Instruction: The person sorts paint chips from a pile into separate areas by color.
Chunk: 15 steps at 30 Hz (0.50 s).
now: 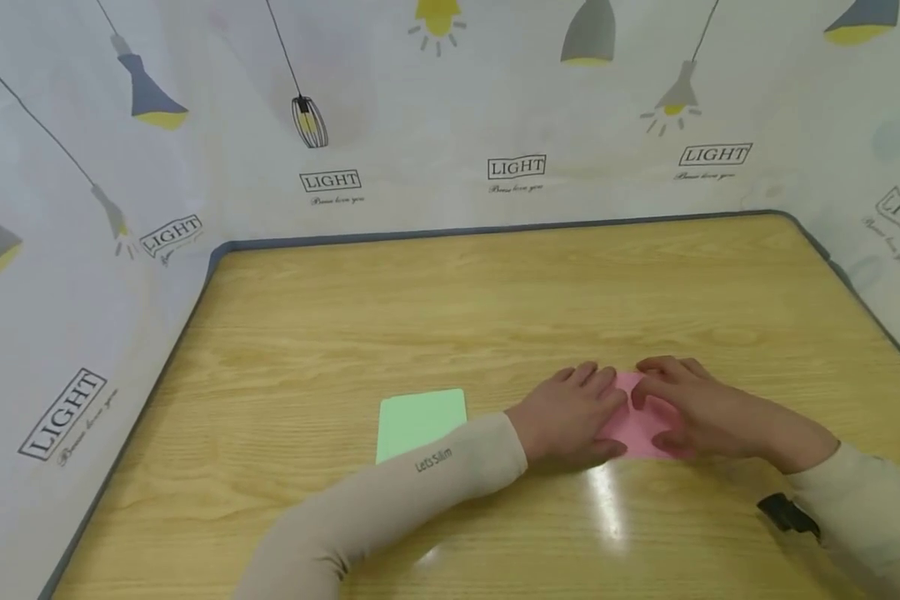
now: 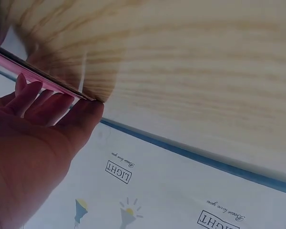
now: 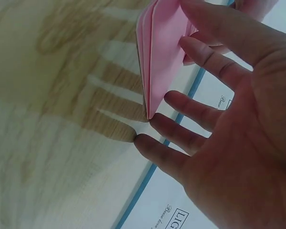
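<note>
Bright, table [image 1: 495, 300] glare, blurry wrist views.

Tabletop recording booth: wooden table [image 1: 495, 300] enclosed by lamp-print "LIGHT" curtain [image 1: 420, 125].

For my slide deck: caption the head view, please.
Both hands, left hand and right hand, press folded pink paper on a wooden table.

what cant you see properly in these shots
- Pink paper: head view, both hands cover most of it, so its fold shape is unclear.
- Green paper: head view, the left sleeve hides its near corner.
- Left hand: left wrist view, dark and cut off by the frame edge; the paper shows only edge-on.
</note>
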Motion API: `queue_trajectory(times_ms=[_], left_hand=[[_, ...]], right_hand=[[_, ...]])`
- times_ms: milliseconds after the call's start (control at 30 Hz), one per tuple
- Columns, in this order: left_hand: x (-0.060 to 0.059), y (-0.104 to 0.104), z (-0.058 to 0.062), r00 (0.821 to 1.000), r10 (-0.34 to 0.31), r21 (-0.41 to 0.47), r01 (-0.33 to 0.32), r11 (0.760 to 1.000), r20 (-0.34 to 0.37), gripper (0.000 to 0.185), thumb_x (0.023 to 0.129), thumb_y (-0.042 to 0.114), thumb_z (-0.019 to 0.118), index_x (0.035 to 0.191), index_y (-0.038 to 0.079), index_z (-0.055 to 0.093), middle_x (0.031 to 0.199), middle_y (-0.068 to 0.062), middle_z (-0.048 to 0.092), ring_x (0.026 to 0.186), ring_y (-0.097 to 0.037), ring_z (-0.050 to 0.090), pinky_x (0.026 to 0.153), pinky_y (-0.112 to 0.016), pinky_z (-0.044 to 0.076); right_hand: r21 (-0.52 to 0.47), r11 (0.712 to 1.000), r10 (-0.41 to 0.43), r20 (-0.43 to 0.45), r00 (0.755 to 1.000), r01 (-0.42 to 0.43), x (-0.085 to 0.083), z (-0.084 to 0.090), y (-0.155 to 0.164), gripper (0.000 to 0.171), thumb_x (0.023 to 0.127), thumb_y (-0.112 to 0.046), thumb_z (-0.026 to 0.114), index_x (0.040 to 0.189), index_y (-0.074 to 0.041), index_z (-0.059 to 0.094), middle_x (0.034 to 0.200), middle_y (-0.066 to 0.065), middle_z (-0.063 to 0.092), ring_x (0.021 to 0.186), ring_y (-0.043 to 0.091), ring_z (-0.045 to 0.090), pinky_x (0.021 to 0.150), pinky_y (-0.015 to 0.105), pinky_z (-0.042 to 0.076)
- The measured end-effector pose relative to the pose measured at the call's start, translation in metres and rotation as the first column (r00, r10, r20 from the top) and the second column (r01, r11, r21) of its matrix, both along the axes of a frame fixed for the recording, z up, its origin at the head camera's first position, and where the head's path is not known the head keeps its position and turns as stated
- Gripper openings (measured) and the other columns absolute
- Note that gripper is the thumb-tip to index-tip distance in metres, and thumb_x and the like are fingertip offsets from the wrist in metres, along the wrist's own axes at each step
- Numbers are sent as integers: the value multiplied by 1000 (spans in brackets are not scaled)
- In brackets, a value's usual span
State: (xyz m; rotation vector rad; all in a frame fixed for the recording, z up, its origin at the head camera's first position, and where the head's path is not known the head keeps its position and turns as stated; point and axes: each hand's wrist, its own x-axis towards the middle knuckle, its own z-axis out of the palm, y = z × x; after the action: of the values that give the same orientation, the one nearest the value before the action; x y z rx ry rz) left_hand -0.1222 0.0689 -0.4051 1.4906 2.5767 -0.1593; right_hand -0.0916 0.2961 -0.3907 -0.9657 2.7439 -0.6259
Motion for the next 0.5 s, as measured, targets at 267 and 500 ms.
queue_trajectory(times_ms=[267, 500], left_hand=[[-1, 1, 3, 1000, 9, -2, -8, 1000, 22, 66, 96, 66, 35, 147, 23, 37, 156, -3, 26, 143, -25, 21, 114, -35, 21], [-25, -20, 21, 985, 124, 55, -131, 990, 118, 74, 98, 64, 31, 154, 15, 28, 160, -9, 19, 146, -25, 17, 115, -35, 20]], right_hand=[[21, 999, -34, 31, 999, 33, 0, 2, 2, 41, 77, -15, 83, 105, -25, 55, 138, 24, 41, 122, 51, 38, 89, 66, 39], [109, 986, -133, 74, 988, 125, -10, 16, -4, 25, 86, -22, 76, 103, -18, 59, 133, 25, 44, 115, 50, 46, 85, 62, 45]])
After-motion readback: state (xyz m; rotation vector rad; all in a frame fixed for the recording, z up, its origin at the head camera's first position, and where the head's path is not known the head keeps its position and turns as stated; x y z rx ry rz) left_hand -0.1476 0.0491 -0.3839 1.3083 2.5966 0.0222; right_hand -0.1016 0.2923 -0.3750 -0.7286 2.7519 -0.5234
